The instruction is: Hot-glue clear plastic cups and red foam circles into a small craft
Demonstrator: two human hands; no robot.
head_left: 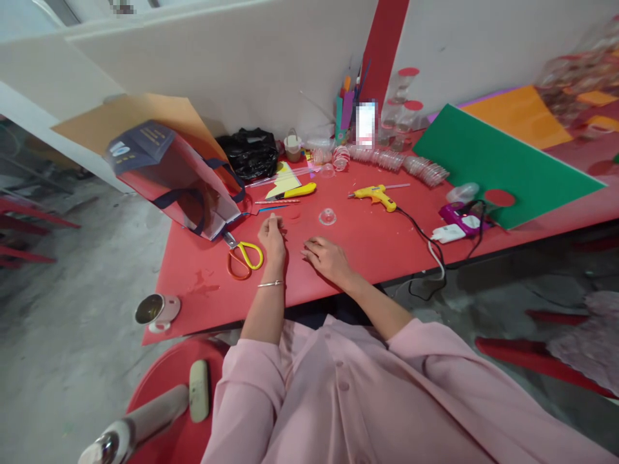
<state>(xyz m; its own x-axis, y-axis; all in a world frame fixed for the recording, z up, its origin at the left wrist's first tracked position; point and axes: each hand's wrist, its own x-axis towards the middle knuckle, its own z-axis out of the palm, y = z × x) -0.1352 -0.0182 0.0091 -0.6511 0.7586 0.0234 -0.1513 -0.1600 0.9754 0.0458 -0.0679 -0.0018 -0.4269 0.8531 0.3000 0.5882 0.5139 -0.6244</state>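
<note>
My left hand (pixel 272 233) rests on the red tabletop with its fingers curled in. Anything inside it is hidden. My right hand (pixel 327 258) lies to its right, fingers loosely bent and slightly apart, with nothing visible in them. A small clear plastic dome-shaped piece (pixel 327 216) sits just beyond both hands. Left of my left hand are scissors (pixel 245 259) with one yellow and one orange handle. A yellow utility knife (pixel 300 190) lies past that hand, near a striped straw (pixel 278 202) and a blue strip (pixel 273 209). Farther right rests a yellow glue gun (pixel 377 195).
A paper bag (pixel 188 187) stands at the left beside a black plastic bag (pixel 249 153). Stacked clear plastic cups (pixel 396 160) line the back. At right are a green sheet (pixel 503 167) and a purple power strip (pixel 467 222) with cords. A mug (pixel 169 306) sits at the left corner.
</note>
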